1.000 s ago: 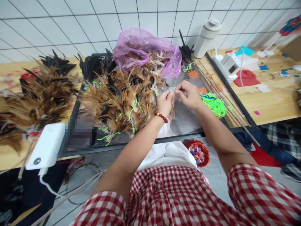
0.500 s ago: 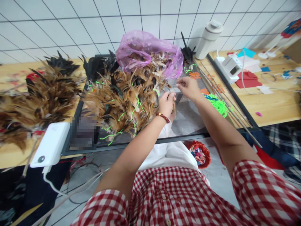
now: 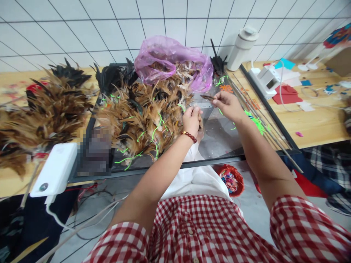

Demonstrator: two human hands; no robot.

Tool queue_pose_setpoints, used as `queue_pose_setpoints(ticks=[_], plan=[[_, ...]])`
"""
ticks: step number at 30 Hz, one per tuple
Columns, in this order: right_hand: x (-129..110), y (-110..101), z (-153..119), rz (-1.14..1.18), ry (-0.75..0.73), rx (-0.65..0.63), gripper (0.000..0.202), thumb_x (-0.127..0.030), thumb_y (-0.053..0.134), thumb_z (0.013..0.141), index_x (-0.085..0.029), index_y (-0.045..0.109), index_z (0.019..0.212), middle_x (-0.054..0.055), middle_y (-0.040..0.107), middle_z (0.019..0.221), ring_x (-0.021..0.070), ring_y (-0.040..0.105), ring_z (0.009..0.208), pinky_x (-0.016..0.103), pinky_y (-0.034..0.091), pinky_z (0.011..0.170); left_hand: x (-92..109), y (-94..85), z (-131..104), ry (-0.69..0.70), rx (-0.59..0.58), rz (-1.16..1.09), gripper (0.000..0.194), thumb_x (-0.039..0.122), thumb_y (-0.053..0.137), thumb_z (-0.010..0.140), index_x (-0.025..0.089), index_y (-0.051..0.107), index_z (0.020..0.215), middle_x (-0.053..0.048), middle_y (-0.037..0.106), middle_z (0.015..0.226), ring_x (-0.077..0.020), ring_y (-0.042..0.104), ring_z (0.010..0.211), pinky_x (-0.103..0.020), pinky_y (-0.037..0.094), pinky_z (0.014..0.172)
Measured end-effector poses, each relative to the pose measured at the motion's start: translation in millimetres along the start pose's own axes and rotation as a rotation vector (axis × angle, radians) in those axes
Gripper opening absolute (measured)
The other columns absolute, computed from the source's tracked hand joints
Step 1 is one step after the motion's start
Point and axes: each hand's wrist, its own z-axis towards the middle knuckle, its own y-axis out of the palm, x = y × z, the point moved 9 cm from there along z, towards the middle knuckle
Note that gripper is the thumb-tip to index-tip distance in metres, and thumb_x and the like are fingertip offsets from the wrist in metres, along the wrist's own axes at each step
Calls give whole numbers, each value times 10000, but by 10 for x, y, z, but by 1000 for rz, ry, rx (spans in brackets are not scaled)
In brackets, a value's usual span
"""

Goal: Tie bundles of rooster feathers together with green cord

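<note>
My left hand is closed in a fist at the right edge of the feather pile, and brown feathers show beside its fingers. To the right of it, my right hand pinches a slim dark feather that points left. The pile of brown feather bunches covers the left of the dark tray; several bunches carry bright green ties. Behind the pile lies a pink plastic bag holding more loose feathers.
Bundled feathers and a white power bank lie at left. A white bottle, green cords and thin rods are at right, with a power strip beyond. Below the table sits a red basket.
My right hand has moved slightly right and turned, and a dark feather now shows between its fingertips. My left hand stays nearly in place, still closed.
</note>
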Motion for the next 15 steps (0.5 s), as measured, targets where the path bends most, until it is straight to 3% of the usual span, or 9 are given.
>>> queue_pose_setpoints(ticks=[3, 5, 10, 15], plan=[[-143, 4, -200, 2, -41, 3, 471, -680, 703, 807, -228, 569, 806, -7, 555, 697, 154, 500, 656, 296, 421, 649, -13, 54, -29, -67, -62, -60, 194, 235, 605, 992, 165, 616, 811, 62, 576, 626, -26, 440, 458, -164, 387, 504], [-224, 78, -279, -68, -78, -17, 495, -704, 685, 810, -221, 582, 788, -1, 566, 692, 155, 488, 659, 301, 409, 652, -10, 63, -56, -122, -85, -115, 172, 281, 642, 978, 169, 627, 847, 59, 587, 640, -29, 471, 477, -166, 419, 528], [-269, 247, -308, -117, -105, -126, 359, -550, 691, 824, -196, 655, 778, 11, 638, 705, 162, 542, 680, 310, 433, 689, 66, 36, -74, -181, -82, -239, 213, 305, 716, 933, 171, 587, 831, 46, 629, 744, -12, 484, 519, -161, 464, 582], [-100, 50, -235, 25, -18, -52, 196, -393, 715, 778, -202, 746, 806, 20, 696, 754, 175, 622, 709, 332, 507, 724, 82, 19, -48, -165, -48, -206, 278, 314, 744, 913, 175, 543, 779, 79, 511, 657, -4, 436, 486, -144, 439, 544]])
